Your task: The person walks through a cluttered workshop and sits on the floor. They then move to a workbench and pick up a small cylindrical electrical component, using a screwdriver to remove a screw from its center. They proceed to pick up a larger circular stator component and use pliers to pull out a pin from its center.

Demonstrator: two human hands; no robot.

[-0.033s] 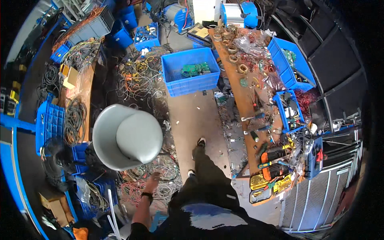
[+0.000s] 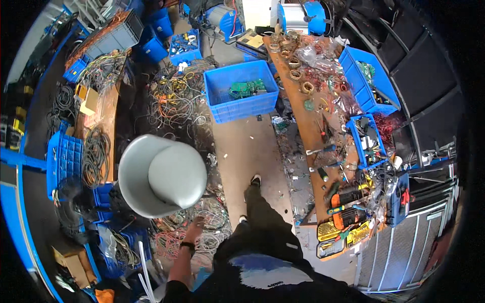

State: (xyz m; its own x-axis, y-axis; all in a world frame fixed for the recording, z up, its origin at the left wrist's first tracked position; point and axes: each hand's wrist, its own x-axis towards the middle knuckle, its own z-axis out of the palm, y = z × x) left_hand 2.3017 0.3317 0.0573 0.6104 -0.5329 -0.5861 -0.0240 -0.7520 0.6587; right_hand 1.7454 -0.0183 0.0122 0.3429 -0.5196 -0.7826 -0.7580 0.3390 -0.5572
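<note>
The left hand (image 2: 194, 230), a dark band (image 2: 187, 246) at its wrist, hangs loosely open over tangled red and white cables (image 2: 167, 244). Just ahead and left of it, untouched, stands a smooth grey tub-shaped chair (image 2: 177, 174). Farther ahead, rightward, a rectangular blue plastic crate (image 2: 245, 110) holds green circuit boards (image 2: 246, 89). The right hand is out of view.
</note>
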